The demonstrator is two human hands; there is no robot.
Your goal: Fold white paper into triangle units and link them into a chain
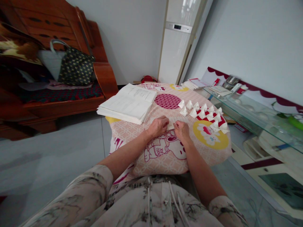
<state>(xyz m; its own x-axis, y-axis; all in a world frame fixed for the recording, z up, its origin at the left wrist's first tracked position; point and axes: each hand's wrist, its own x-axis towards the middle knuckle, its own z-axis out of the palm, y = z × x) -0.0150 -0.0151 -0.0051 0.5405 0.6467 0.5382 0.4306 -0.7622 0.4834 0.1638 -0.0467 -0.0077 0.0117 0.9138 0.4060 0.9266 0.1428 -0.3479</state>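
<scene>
A small piece of white paper [170, 126] lies between my two hands, low over the cloth-covered round table [132, 157]. My left hand [159, 126] has its fingers closed on the paper's left side. From the right, my right hand [181, 130] pinches the other side. The fingers hide much of the paper, so its folds cannot be made out. Beyond my right hand stand several small pointed folded paper pieces [202, 114] in rows. A thick stack of printed paper sheets [129, 102] lies past my left hand.
A glass-topped cabinet [255, 110] with cups and other items runs along the right. On the left is a wooden bench [54, 104] with a patterned bag [75, 66]. A tall white cabinet-like unit [176, 47] stands in the back corner. More papers [194, 83] lie at the table's far right.
</scene>
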